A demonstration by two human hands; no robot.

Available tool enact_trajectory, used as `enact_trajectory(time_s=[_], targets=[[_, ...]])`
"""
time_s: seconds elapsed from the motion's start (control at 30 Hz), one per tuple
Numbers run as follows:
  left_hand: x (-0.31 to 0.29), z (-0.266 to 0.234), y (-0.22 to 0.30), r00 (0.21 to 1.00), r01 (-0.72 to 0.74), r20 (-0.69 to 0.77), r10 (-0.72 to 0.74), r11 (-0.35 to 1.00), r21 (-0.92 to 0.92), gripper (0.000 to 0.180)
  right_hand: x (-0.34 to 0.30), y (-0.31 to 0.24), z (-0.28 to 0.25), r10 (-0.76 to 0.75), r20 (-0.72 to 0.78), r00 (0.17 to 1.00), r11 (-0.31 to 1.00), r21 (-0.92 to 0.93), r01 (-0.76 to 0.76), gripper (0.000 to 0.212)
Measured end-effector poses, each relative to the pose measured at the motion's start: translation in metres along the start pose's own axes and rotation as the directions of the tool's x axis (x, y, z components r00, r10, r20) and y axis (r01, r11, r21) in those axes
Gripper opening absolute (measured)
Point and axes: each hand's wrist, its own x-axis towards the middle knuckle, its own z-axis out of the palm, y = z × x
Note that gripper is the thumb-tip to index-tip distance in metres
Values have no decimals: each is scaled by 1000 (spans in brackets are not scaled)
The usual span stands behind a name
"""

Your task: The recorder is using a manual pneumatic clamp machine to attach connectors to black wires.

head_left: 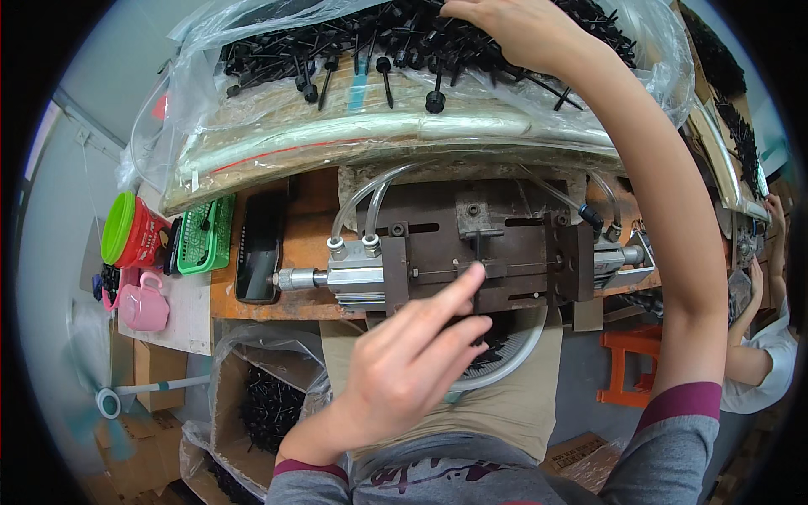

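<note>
My left hand (404,362) reaches over the front of a dark metal fixture (513,244), fingers stretched out. Its index fingertip is at a thin black stem (479,248) standing in the fixture's middle; whether it presses on it I cannot tell. At the top edge, my right hand (518,29) is over a heap of black plastic pieces (337,50) with thin stems and knobbed heads. The frame's edge cuts off part of that hand, and what its fingertips touch is hidden. Below the fixture, a pale round basin (522,353) with black pieces rests on my lap.
Air cylinders (358,278) with clear hoses flank the fixture. A black phone (259,248), a green basket (206,236), a red tub (135,236) and a pink mug (145,305) are at left. Lower left stand a lined carton (227,404) and a fan (108,402). Another person (762,362) works at right.
</note>
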Motion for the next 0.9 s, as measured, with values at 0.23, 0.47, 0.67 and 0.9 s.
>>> enact_trajectory(time_s=[0.23,0.47,0.67,0.9], targets=[[-20,23,-8,998,-24,63,25,1000,-15,27,22,-9,-18,63,395,917,931,309,-197,61],[-16,35,-11,1000,-21,6,21,998,54,28,9,-29,-61,53,509,859,908,334,-253,36],[-18,48,-11,1000,-25,20,22,979,203,28,-2,-40,-50,-19,172,985,986,167,-10,29],[-7,47,-12,998,-45,58,29,954,295,25,2,-41,-26,-118,-5,993,992,-39,117,9]])
